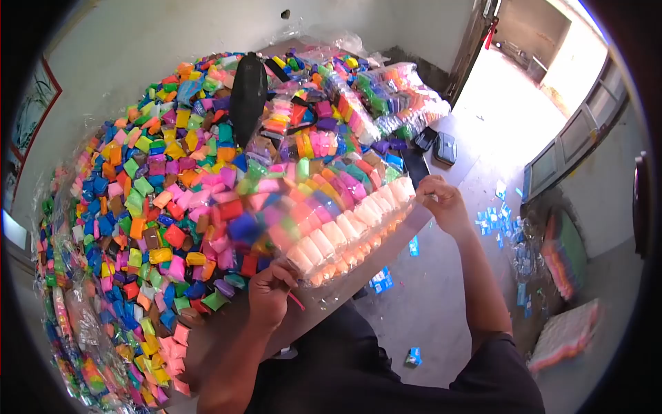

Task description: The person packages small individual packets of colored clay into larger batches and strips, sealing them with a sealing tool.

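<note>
Between my hands stretches a clear plastic bag (348,231) filled with neat rows of small soft-looking packets, the nearest rows pale peach and orange. My left hand (270,290) is closed on its near left corner. At the far right corner my right hand (441,201) pinches the plastic between thumb and fingers. The bag is tilted above the front edge of a brown table (303,321). Beyond it and to the left, a big heap of loose coloured packets (172,200) covers the table, partly smeared by motion near the bag.
A black elongated object (247,96) lies on the heap. Further filled bags (393,96) are stacked at the back. Blue wrappers (500,219) litter the floor, where a packed bag (565,334) also lies. A dark case (445,148) stands near the open doorway.
</note>
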Tool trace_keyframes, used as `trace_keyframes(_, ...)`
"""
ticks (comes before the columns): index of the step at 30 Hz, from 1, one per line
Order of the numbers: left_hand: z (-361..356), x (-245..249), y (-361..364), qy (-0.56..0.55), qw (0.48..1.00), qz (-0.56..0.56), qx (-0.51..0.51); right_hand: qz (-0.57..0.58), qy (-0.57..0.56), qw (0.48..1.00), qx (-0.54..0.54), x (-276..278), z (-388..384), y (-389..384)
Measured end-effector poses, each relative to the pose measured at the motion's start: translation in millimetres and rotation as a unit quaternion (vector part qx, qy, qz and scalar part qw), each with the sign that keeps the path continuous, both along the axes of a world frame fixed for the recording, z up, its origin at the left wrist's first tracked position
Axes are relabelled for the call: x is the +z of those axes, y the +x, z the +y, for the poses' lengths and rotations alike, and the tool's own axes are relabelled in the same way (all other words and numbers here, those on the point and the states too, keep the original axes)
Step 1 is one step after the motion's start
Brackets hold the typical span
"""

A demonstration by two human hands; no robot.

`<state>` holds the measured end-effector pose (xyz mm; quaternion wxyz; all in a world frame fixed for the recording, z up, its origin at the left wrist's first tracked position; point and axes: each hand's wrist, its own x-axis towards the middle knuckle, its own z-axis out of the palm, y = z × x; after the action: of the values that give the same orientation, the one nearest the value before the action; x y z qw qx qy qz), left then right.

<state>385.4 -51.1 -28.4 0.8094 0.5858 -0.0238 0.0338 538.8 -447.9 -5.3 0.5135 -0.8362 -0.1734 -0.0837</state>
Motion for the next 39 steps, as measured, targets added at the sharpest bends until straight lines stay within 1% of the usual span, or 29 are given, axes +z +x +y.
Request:
trace_keyframes(1,0,-2,-2,0.002,1.000,0.008,0.001,-0.008,0.005,1.000,0.007,3,1,0)
trace_keyframes(3,2,-4,0,0.001,1.000,-0.021,0.007,-0.017,0.011,1.000,0.016,-4,1,3)
trace_keyframes(5,2,-15,-4,0.008,1.000,-0.009,0.015,0.047,0.107,0.993,0.032,-24,2,8)
trace_keyframes(7,0,-12,-5,0.012,1.000,0.006,0.027,0.040,0.097,0.994,0.039,-22,1,8)
trace_keyframes(9,-1,-1,-10,0.057,0.998,0.006,0.034,0.036,0.089,0.994,0.044,-21,2,4)
trace_keyframes(10,-3,9,-12,0.058,0.998,0.006,0.034,0.043,0.099,0.993,0.046,-21,2,4)
trace_keyframes(11,-5,20,-14,0.063,0.996,0.018,0.056,0.049,0.109,0.992,0.047,-20,3,4)
trace_keyframes(12,-6,26,-15,0.068,0.994,0.030,0.078,0.048,0.110,0.992,0.046,-19,4,3)
trace_keyframes(13,-4,25,-16,0.069,0.994,0.030,0.077,0.039,0.121,0.990,0.052,-18,5,3)
trace_keyframes(15,2,25,-17,0.192,0.971,-0.027,0.142,0.030,0.134,0.989,0.058,-18,7,2)
trace_keyframes(16,0,27,-17,0.194,0.971,-0.027,0.141,0.035,0.140,0.988,0.055,-18,7,1)
trace_keyframes(18,-7,33,-16,0.284,0.925,-0.105,0.232,0.039,0.146,0.987,0.053,-18,9,1)
trace_keyframes(19,-11,43,-17,0.284,0.924,-0.106,0.232,0.036,0.167,0.984,0.049,-17,11,0)
trace_keyframes(20,-17,57,-20,0.406,0.864,-0.201,0.221,0.034,0.187,0.981,0.046,-18,13,0)
trace_keyframes(21,-21,65,-20,0.516,0.780,-0.290,0.204,0.035,0.186,0.981,0.048,-17,13,-2)
trace_keyframes(22,-25,63,-17,0.516,0.780,-0.311,0.170,0.039,0.186,0.981,0.049,-16,13,-2)
trace_keyframes(23,-28,61,-13,0.517,0.780,-0.309,0.173,0.042,0.186,0.980,0.050,-15,13,-2)
trace_keyframes(25,-29,57,-5,0.594,0.737,-0.301,0.118,0.043,0.178,0.982,0.054,-16,10,-1)
trace_keyframes(28,-27,42,1,0.591,0.738,-0.302,0.122,0.053,0.179,0.981,0.055,-16,10,-3)
trace_keyframes(32,-30,43,2,0.572,0.744,-0.313,0.143,0.070,0.196,0.977,0.048,-14,13,-6)
trace_keyframes(36,-28,44,2,0.570,0.745,-0.317,0.138,0.076,0.204,0.975,0.050,-17,12,-7)
trace_keyframes(38,-23,43,-7,0.516,0.787,-0.302,0.151,0.079,0.188,0.979,0.001,-17,14,-13)
trace_keyframes(39,-18,41,-14,0.516,0.787,-0.299,0.155,0.081,0.186,0.979,0.006,-17,17,-18)
